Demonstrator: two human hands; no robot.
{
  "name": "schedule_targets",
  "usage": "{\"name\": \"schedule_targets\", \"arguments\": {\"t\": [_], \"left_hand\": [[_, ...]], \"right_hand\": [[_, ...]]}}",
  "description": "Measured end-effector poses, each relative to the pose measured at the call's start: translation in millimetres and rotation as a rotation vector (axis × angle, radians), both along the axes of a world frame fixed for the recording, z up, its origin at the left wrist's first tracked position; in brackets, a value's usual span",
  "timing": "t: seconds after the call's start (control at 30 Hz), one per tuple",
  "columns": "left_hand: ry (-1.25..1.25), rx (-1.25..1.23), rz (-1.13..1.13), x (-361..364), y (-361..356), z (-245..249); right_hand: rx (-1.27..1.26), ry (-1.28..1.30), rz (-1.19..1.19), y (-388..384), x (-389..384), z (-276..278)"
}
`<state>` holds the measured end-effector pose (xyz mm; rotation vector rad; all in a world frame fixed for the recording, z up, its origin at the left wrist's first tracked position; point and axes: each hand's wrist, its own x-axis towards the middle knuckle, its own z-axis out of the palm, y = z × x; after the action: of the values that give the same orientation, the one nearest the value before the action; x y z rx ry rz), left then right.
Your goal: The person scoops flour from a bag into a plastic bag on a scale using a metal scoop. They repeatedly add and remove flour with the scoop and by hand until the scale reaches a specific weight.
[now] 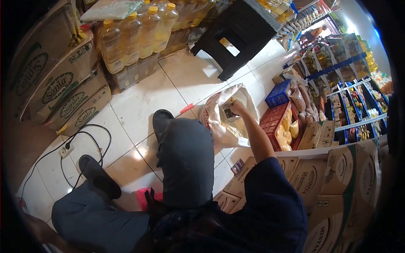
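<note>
My right hand (237, 107) reaches into an open white sack (213, 109) on the floor in front of my knee. Its fingers are closed on a grey metal-looking scoop (226, 111), partly hidden by the hand and the sack's rim. Pale contents (233, 126) show low inside the sack. At the dark lower left edge, part of my left arm (46, 234) shows; its fingers cannot be made out.
Stacked cartons (59, 88) and oil bottles (139, 33) line the left and back. A black stool (236, 38) stands beyond the sack. Right of it are a red crate (270, 126), a blue basket (277, 93) and more cartons (308, 177). A cable (101, 143) loops over the floor.
</note>
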<state>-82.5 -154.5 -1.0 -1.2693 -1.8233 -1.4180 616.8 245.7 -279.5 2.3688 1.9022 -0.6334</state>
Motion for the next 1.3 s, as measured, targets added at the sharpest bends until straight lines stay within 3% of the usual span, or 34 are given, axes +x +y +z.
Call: {"name": "schedule_targets", "arguments": {"t": [0.03,0.13,0.23,0.3,0.37,0.47,0.6,0.7,0.87,1.0,1.17,1.3], "left_hand": [[0.031,0.017,-0.012,3.7,3.9,1.8],[0.187,0.032,-0.049,11.3,13.0,5.1],[0.136,0.113,-0.037,14.3,18.4,4.9],[0.462,-0.131,0.161,-19.9,-11.8,-5.3],[0.628,-0.263,0.292,-37.6,-27.0,-13.3],[0.663,-0.309,0.403,-36.2,-29.4,-19.3],[0.749,-0.396,0.525,-33.8,-32.9,-20.3],[0.635,-0.272,0.339,-30.8,-27.4,-19.5],[0.341,-0.079,0.065,-38.6,-24.4,-24.5],[0.358,-0.141,0.05,-42.6,-28.0,-24.3],[0.355,-0.179,0.034,-54.0,-39.3,-29.9],[0.451,-0.305,0.195,-62.7,-53.4,-39.0]], "right_hand": [[-0.088,-0.014,-0.104,6.6,-6.8,1.4],[-0.038,-0.019,0.046,16.5,30.1,-24.8],[0.081,0.007,0.108,-1.6,40.6,-21.6],[0.065,0.042,0.123,-16.8,37.6,-7.9],[-0.019,0.054,0.117,-25.3,37.0,6.6],[-0.317,-0.094,0.088,-33.6,16.2,50.2],[-0.219,-0.084,0.188,-27.0,14.7,34.2],[-0.131,-0.048,0.144,-13.0,8.7,12.7],[0.078,-0.234,0.174,5.7,12.3,-26.7],[0.107,-0.099,0.111,-5.3,14.6,-24.4],[0.024,-0.046,0.148,-34.7,11.1,28.4],[-0.049,-0.041,0.101,-61.2,5.7,73.9]]}}
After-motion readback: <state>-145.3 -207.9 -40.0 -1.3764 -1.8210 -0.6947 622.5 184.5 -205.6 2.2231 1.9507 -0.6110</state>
